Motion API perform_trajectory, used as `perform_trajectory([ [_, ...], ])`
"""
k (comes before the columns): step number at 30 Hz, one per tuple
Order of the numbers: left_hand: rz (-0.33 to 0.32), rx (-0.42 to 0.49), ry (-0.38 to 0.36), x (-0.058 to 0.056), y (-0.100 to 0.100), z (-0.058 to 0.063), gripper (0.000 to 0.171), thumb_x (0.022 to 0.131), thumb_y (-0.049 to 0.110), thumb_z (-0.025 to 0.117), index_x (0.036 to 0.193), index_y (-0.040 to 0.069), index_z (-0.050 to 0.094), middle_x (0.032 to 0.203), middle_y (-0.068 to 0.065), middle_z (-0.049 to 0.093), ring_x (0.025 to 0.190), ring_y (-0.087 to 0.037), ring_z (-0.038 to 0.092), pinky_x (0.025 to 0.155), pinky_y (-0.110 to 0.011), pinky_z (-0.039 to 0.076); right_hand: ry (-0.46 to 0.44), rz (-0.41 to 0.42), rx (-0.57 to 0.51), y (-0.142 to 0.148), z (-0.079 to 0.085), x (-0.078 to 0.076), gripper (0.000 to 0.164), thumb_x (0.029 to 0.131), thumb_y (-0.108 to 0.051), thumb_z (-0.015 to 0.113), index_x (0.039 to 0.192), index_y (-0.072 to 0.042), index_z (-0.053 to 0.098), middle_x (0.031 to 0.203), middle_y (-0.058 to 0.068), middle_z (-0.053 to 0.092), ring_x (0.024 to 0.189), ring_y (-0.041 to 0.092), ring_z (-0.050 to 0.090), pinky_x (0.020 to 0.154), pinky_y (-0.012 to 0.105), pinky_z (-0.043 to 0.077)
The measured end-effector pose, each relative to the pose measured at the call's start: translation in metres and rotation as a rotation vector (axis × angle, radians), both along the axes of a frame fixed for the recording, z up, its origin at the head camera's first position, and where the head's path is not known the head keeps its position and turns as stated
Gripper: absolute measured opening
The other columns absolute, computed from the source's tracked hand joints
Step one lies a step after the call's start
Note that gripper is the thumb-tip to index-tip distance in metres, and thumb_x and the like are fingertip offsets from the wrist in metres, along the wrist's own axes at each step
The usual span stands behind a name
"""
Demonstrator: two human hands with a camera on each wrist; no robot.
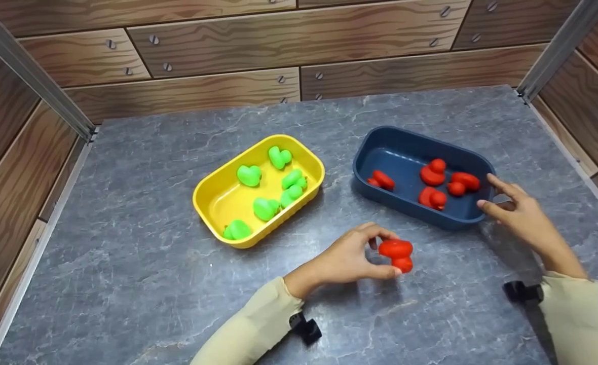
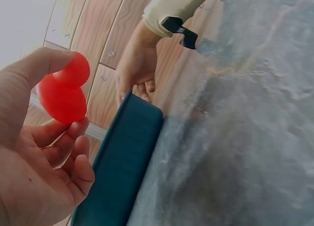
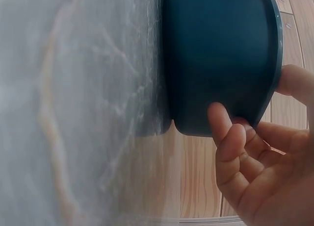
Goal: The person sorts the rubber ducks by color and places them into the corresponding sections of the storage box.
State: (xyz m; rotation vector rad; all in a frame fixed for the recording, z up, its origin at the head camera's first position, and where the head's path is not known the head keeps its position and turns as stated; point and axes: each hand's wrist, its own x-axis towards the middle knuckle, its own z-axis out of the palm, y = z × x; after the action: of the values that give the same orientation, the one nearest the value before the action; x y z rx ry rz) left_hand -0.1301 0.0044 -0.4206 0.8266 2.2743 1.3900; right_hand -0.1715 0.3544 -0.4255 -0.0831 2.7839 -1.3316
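Observation:
My left hand (image 1: pixel 347 256) pinches a red toy duck (image 1: pixel 396 253) between thumb and fingertips, above the table in front of the dark blue bin (image 1: pixel 405 203). In the left wrist view the red duck (image 2: pixel 64 91) shows its round head and body against the thumb. At the bin's right end, my right hand (image 1: pixel 524 218) holds the rim with thumb and fingers. The right wrist view shows fingers of the right hand (image 3: pixel 265 167) against the outer wall of the blue bin (image 3: pixel 221 64). Several red ducks (image 1: pixel 433 173) lie inside that bin, some tipped over.
A yellow bin (image 1: pixel 210 203) with several green toy ducks (image 1: pixel 266 208) stands left of the blue bin, set at an angle. Both bins rest on a grey marbled table (image 1: pixel 142 284). Wood-patterned panels (image 1: pixel 218 45) and metal posts (image 1: pixel 565 50) enclose the back and sides.

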Motion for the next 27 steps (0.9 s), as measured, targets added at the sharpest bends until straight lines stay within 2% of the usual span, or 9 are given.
perform_trajectory([
  [4,0.059,0.088,-0.026,-0.002,0.004,0.003,0.048,0.076,0.029,0.081,0.120,0.019,0.063,0.105,0.009,0.059,0.097,-0.018,0.053,0.080,-0.024,0.045,-0.003,0.003,-0.003,0.000,-0.001,-0.001,0.070,0.095,-0.024,0.061,0.151,-0.001,0.025,0.110,0.000,0.040,0.078,-0.015,0.056,0.061,0.017,0.050],
  [7,0.103,0.153,-0.027,-0.004,0.008,0.003,0.047,0.076,0.027,0.081,0.119,0.019,0.063,0.106,0.009,0.058,0.095,-0.013,0.051,0.079,-0.024,0.044,-0.005,0.004,0.004,0.001,-0.001,-0.001,0.070,0.095,-0.024,0.060,0.151,0.000,0.024,0.112,0.005,0.040,0.077,-0.015,0.056,0.061,0.017,0.050],
  [11,0.149,0.230,0.012,-0.007,0.013,0.004,0.046,0.076,0.026,0.082,0.118,0.018,0.063,0.108,0.008,0.057,0.092,-0.005,0.048,0.080,-0.023,0.043,-0.012,0.000,0.009,0.000,0.000,-0.001,0.070,0.096,-0.025,0.060,0.151,0.000,0.024,0.113,0.006,0.039,0.076,-0.014,0.056,0.061,0.017,0.050],
  [14,0.178,0.279,0.044,-0.009,0.017,0.006,0.047,0.076,0.025,0.082,0.118,0.017,0.062,0.106,0.007,0.056,0.092,-0.007,0.048,0.079,-0.021,0.042,-0.015,-0.001,0.008,0.000,0.000,-0.001,0.071,0.096,-0.026,0.060,0.151,-0.001,0.024,0.114,0.008,0.039,0.076,-0.013,0.056,0.061,0.017,0.050],
  [22,0.203,0.335,0.063,-0.017,0.027,0.009,0.047,0.076,0.021,0.082,0.118,0.014,0.062,0.107,0.005,0.057,0.090,-0.002,0.047,0.080,-0.020,0.043,-0.023,-0.007,0.022,0.002,0.000,-0.001,0.071,0.096,-0.028,0.060,0.151,-0.002,0.024,0.117,0.010,0.038,0.076,-0.014,0.056,0.061,0.017,0.049],
  [27,0.234,0.343,0.071,-0.023,0.032,0.010,0.047,0.075,0.020,0.082,0.118,0.013,0.063,0.107,0.002,0.058,0.091,-0.008,0.050,0.081,-0.021,0.045,-0.017,-0.002,0.027,0.002,0.000,-0.002,0.071,0.096,-0.025,0.060,0.151,-0.001,0.023,0.118,0.010,0.040,0.076,-0.013,0.055,0.061,0.017,0.048],
])
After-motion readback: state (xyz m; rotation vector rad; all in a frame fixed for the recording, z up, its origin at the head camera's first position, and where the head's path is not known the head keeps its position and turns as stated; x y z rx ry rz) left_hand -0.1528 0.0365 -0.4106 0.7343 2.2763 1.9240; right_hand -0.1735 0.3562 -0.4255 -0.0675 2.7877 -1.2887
